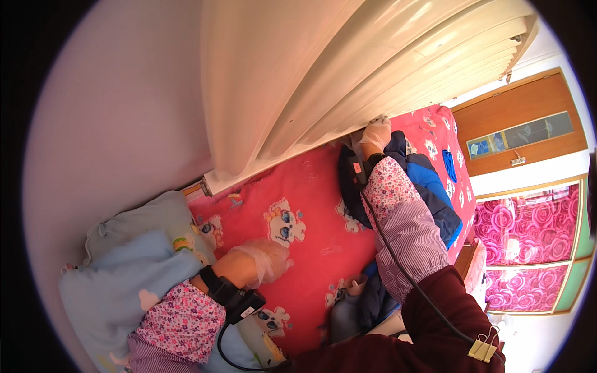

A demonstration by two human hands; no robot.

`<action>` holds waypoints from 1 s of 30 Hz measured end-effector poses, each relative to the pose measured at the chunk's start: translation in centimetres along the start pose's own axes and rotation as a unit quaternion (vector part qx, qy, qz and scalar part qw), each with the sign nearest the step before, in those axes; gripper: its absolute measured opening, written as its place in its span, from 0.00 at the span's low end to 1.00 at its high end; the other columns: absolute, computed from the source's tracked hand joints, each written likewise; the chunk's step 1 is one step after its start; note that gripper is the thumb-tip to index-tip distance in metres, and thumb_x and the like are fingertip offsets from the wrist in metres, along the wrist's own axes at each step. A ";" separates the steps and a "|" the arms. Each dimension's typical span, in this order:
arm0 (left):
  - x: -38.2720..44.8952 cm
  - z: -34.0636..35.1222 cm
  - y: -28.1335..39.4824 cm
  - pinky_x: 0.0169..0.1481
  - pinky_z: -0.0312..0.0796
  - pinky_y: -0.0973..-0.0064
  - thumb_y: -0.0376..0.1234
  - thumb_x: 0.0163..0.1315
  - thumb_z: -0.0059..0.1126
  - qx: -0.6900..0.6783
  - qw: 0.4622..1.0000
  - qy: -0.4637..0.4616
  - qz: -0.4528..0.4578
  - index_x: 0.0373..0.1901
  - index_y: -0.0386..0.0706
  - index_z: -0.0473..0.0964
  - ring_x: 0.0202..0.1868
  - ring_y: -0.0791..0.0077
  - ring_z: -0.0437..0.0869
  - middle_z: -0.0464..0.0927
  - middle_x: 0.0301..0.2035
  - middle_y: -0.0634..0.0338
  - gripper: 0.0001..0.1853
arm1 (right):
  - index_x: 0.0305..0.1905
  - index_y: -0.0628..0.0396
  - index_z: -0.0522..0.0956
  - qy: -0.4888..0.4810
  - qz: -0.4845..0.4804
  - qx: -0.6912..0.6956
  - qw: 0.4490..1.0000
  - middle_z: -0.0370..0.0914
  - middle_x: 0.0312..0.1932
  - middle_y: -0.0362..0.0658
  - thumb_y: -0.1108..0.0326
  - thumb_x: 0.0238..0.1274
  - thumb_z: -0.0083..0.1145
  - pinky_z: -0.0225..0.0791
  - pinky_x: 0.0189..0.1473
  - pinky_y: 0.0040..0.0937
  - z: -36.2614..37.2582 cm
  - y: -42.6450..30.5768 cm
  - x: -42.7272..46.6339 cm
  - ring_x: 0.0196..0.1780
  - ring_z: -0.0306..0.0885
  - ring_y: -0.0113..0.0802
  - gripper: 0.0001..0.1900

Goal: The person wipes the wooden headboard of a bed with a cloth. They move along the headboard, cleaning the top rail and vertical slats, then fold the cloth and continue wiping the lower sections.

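Note:
My left hand (263, 261), in a clear plastic glove, is low over the red blanket (310, 214), which has white cartoon animal faces. It is blurred, and its fingers point toward the middle of the bed. Beside its wrist lie a light blue quilt (121, 279) and a pale pillow (149, 217). My right hand (377, 133), gloved likewise, reaches to the bottom edge of a cream ribbed panel (326, 102). Its fingers are at that edge; whether they grip anything is hidden. Under my right forearm lies a dark and bright blue jacket (431, 186).
A small blue cloth (449, 165) lies farther along the bed. Another dark blue garment (373, 303) is close to my body. A bare wall (121, 102) borders the left; a wooden door (522, 116) and a pink rose-patterned cabinet front (531, 247) stand at right.

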State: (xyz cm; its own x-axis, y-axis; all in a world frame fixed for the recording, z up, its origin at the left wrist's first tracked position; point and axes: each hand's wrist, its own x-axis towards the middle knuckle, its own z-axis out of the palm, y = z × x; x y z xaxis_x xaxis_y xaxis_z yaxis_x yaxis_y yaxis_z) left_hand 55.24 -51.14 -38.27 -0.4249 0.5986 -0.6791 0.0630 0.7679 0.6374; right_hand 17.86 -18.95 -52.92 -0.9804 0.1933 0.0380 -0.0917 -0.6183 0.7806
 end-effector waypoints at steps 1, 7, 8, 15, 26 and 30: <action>0.0 0.0 0.1 0.59 0.71 0.56 0.51 0.73 0.42 -0.014 1.000 -0.001 0.001 0.51 0.40 0.78 0.53 0.45 0.80 0.80 0.50 0.44 0.25 | 0.57 0.61 0.74 -0.041 0.006 -0.359 0.932 0.80 0.52 0.49 0.68 0.74 0.41 0.71 0.56 0.31 -1.3 -0.2 -1.0 0.55 0.79 0.42 0.16; 0.1 0.1 0.2 0.59 0.71 0.56 0.50 0.73 0.41 0.006 1.000 0.020 0.023 0.50 0.40 0.78 0.52 0.45 0.81 0.81 0.49 0.44 0.25 | 0.54 0.66 0.75 -0.154 -0.216 -0.963 -0.041 0.82 0.41 0.53 0.70 0.72 0.47 0.74 0.45 0.36 -2.1 4.1 -7.3 0.43 0.82 0.45 0.13; 0.1 0.1 0.2 0.59 0.71 0.56 0.50 0.73 0.41 0.011 0.999 0.022 0.030 0.50 0.40 0.78 0.52 0.45 0.81 0.81 0.49 0.44 0.25 | 0.53 0.65 0.76 -0.112 -0.194 -0.974 0.037 0.82 0.41 0.54 0.71 0.72 0.46 0.74 0.44 0.36 -2.8 4.8 -8.7 0.42 0.82 0.46 0.13; 0.0 0.2 0.4 0.58 0.71 0.55 0.49 0.73 0.41 0.022 0.999 0.024 0.010 0.48 0.39 0.80 0.51 0.45 0.81 0.82 0.47 0.45 0.25 | 0.46 0.62 0.79 -0.188 -0.175 -0.961 -0.107 0.81 0.38 0.61 0.64 0.72 0.49 0.73 0.45 0.46 -2.8 9.3 -14.4 0.45 0.79 0.61 0.13; 2.2 1.2 -0.4 0.53 0.75 0.56 0.48 0.72 0.41 0.099 0.990 0.053 0.085 0.47 0.37 0.81 0.48 0.50 0.85 0.83 0.45 0.46 0.26 | 0.54 0.60 0.80 -0.108 -0.039 -0.983 -0.144 0.84 0.44 0.58 0.61 0.70 0.53 0.74 0.50 0.39 1.3 10.3 -12.5 0.48 0.84 0.51 0.16; 2.0 0.9 0.1 0.56 0.73 0.55 0.49 0.74 0.40 0.062 0.998 0.008 0.022 0.51 0.37 0.79 0.50 0.47 0.82 0.82 0.48 0.45 0.26 | 0.56 0.58 0.78 -0.029 -0.075 -0.996 -0.041 0.83 0.42 0.57 0.61 0.72 0.51 0.74 0.46 0.41 -1.8 11.6 -15.1 0.46 0.83 0.52 0.16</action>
State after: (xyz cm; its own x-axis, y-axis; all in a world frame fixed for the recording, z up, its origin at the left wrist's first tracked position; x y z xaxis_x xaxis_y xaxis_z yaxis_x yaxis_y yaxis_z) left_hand 55.21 -49.67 -39.89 -0.4339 0.6287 -0.6453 0.1921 0.7643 0.6155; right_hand 31.26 -30.40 -45.53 -0.9481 0.2628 0.1787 0.0553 0.6901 -0.7216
